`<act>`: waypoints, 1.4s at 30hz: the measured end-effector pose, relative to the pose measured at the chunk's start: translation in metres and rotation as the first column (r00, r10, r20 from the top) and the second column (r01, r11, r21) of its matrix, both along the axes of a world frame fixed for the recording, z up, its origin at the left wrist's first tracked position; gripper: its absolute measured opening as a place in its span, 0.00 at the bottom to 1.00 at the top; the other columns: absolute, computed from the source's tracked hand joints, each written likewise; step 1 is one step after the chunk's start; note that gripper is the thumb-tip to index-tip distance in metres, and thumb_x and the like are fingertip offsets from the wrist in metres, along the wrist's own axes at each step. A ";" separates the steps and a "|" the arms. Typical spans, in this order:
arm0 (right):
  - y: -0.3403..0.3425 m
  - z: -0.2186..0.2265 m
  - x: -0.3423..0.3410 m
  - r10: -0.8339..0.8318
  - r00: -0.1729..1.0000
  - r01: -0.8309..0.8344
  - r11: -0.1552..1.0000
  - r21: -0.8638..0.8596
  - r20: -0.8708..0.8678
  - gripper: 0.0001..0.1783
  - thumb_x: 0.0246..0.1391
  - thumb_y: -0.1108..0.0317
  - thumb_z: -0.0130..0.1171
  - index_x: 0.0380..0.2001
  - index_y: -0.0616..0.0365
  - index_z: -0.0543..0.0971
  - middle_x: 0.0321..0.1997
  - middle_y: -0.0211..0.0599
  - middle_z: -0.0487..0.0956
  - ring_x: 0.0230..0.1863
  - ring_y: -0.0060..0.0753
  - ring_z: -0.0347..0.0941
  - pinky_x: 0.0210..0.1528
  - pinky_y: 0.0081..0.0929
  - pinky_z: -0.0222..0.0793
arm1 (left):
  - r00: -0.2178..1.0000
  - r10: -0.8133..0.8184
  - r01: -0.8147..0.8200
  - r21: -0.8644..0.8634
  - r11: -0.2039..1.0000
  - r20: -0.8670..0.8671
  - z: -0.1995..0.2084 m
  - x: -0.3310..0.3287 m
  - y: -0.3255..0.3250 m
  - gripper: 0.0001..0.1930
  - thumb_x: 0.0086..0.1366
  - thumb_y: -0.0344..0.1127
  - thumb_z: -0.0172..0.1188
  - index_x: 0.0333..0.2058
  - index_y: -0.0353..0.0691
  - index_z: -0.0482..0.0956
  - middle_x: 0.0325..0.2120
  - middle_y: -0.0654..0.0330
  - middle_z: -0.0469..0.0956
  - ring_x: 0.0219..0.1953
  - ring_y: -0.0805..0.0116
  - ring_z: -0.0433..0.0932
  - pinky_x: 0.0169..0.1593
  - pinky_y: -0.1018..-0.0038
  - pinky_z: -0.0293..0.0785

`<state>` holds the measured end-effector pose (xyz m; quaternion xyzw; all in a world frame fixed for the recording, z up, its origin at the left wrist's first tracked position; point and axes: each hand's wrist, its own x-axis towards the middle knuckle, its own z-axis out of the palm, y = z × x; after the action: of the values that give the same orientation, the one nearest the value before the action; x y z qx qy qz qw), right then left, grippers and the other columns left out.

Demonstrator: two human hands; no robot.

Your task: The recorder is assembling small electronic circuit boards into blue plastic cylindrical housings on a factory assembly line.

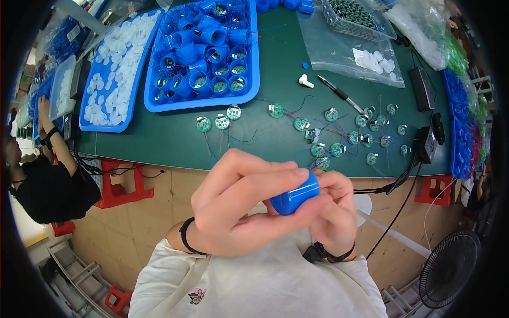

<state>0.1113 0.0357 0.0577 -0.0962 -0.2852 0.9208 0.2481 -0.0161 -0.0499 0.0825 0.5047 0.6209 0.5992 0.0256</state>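
Note:
In front of my chest, my left hand (238,199) grips a glossy blue plastic cup (297,195) between thumb and fingers, its closed rounded end tilted toward me. My right hand (335,209) is curled against the cup's other end with the fingers bent in. Thin wires show by those fingertips; what they pinch inside the cup is hidden. Just beyond my hands, several round green circuit boards (337,149) with thin red and dark wires lie on the green table (265,148). Three more boards (222,122) sit farther left.
A blue tray (255,63) holds blue cups with boards inside. Beside it stands a blue tray of white discs (108,100). A pen (342,94), a white earbud (306,81), a plastic bag (328,55) and black boxes (422,89) lie rightward. Another person (50,185) works at left.

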 end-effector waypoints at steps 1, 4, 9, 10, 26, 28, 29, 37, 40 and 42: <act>0.000 -0.003 0.000 0.002 1.000 -0.002 1.000 -0.003 0.001 0.14 0.49 0.82 0.51 0.41 0.68 0.73 0.40 0.47 0.74 0.41 0.35 0.73 0.42 0.27 0.70 | 0.999 0.027 -0.028 0.017 0.999 0.027 0.000 0.002 0.001 0.21 0.36 0.30 0.74 0.32 0.36 0.77 0.30 0.55 0.74 0.26 0.73 0.72 0.24 0.84 0.68; 0.001 -0.008 0.002 0.041 0.999 -0.043 0.998 -0.042 -0.031 0.14 0.50 0.81 0.51 0.42 0.67 0.73 0.42 0.48 0.74 0.42 0.37 0.73 0.44 0.31 0.69 | 1.000 0.019 -0.018 0.057 0.998 -0.020 0.000 0.003 0.005 0.21 0.34 0.29 0.74 0.31 0.37 0.78 0.29 0.55 0.73 0.23 0.75 0.71 0.21 0.85 0.65; 0.009 -0.008 0.005 0.213 0.968 -0.235 0.955 -0.182 -0.135 0.12 0.48 0.81 0.51 0.39 0.69 0.74 0.42 0.49 0.75 0.43 0.37 0.73 0.44 0.31 0.69 | 0.990 -0.138 0.134 0.098 0.986 0.029 0.002 0.003 0.005 0.23 0.31 0.29 0.75 0.32 0.37 0.79 0.26 0.57 0.73 0.23 0.76 0.72 0.21 0.86 0.64; 0.010 -0.007 0.006 0.210 0.969 -0.232 0.955 -0.183 -0.132 0.12 0.48 0.81 0.51 0.39 0.69 0.74 0.42 0.49 0.75 0.43 0.37 0.73 0.44 0.31 0.69 | 0.976 -0.207 0.197 0.129 0.972 0.068 0.002 0.003 0.005 0.24 0.31 0.29 0.75 0.33 0.37 0.79 0.25 0.57 0.73 0.23 0.76 0.72 0.21 0.86 0.64; 0.008 -0.022 0.007 0.318 0.917 -0.390 0.843 -0.370 -0.241 0.20 0.52 0.70 0.52 0.47 0.69 0.67 0.42 0.44 0.74 0.29 0.26 0.70 0.27 0.19 0.65 | 0.997 -0.075 0.075 0.005 0.997 0.002 0.005 -0.001 0.004 0.19 0.29 0.24 0.71 0.26 0.39 0.79 0.19 0.65 0.68 0.18 0.78 0.66 0.20 0.84 0.57; 0.004 -0.021 0.006 0.296 0.912 -0.382 0.865 -0.325 -0.284 0.21 0.51 0.69 0.52 0.47 0.69 0.66 0.42 0.44 0.74 0.29 0.24 0.70 0.26 0.18 0.64 | 0.999 -0.032 0.032 0.040 0.999 0.002 0.003 0.006 0.003 0.20 0.28 0.25 0.71 0.27 0.39 0.79 0.18 0.67 0.66 0.18 0.78 0.65 0.20 0.83 0.55; 0.003 -0.012 0.004 0.307 0.922 -0.372 0.871 -0.321 -0.236 0.21 0.51 0.69 0.53 0.47 0.69 0.66 0.41 0.42 0.74 0.25 0.21 0.68 0.22 0.15 0.62 | 1.000 -0.030 0.030 0.039 0.999 0.003 0.002 0.008 0.002 0.20 0.28 0.25 0.71 0.27 0.39 0.79 0.18 0.67 0.66 0.18 0.78 0.65 0.20 0.83 0.55; 0.011 0.005 0.009 0.464 0.885 -0.443 0.817 -0.368 -0.036 0.22 0.50 0.68 0.55 0.47 0.67 0.66 0.36 0.35 0.75 0.08 0.09 0.55 0.09 0.09 0.48 | 0.998 0.044 -0.045 -0.025 0.999 -0.045 0.000 0.010 0.003 0.18 0.28 0.27 0.71 0.24 0.39 0.78 0.18 0.66 0.66 0.17 0.75 0.64 0.20 0.81 0.54; 0.011 0.004 0.008 0.529 0.849 -0.501 0.806 -0.315 0.004 0.23 0.51 0.66 0.53 0.48 0.67 0.66 0.37 0.34 0.75 0.09 0.08 0.57 0.09 0.10 0.49 | 0.996 0.026 -0.024 0.018 1.000 -0.084 0.002 0.007 0.002 0.18 0.29 0.32 0.72 0.22 0.34 0.75 0.15 0.64 0.63 0.15 0.72 0.62 0.17 0.79 0.57; 0.005 0.000 0.005 0.462 0.882 -0.464 0.821 -0.333 -0.089 0.22 0.53 0.64 0.51 0.47 0.67 0.66 0.36 0.36 0.75 0.10 0.12 0.59 0.09 0.10 0.51 | 0.998 -0.002 0.005 0.037 0.999 -0.061 0.003 0.003 0.003 0.18 0.28 0.30 0.73 0.22 0.37 0.75 0.16 0.64 0.64 0.15 0.74 0.61 0.18 0.80 0.54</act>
<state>0.1161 0.0403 0.0574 -0.0641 -0.1336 0.9890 -0.0031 -0.0129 -0.0470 0.0852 0.5244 0.6093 0.5948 -0.0017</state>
